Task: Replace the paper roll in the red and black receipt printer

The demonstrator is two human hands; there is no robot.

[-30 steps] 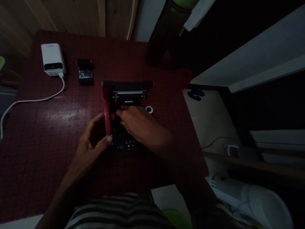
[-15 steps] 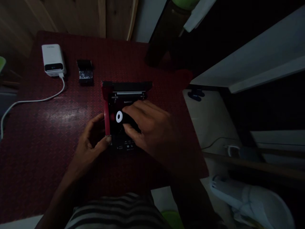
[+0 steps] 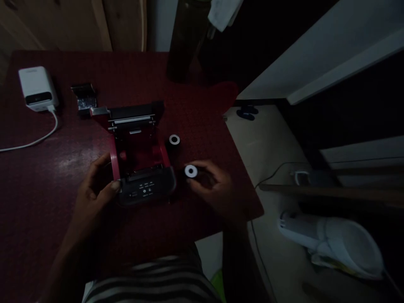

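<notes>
A small red and black printer stands on the table with its lid raised, and its red inner bay shows. My left hand is closed on the printer's front left corner, thumb on top and fingers at the side wall. To the right of the printer, my right hand pinches a dark roll with a white ring-shaped end. Another dark roll with a white end stands just beyond, beside the printer's right wall.
A white power bank with a cable lies at the far left of the red table. Near it is a small black folded item. A dark bottle stands at the back; slippers lie on the floor.
My right hand has moved right, lifting the roll out of the printer's bay to beside it. My left hand stays on the printer. The view has shifted to the right.
</notes>
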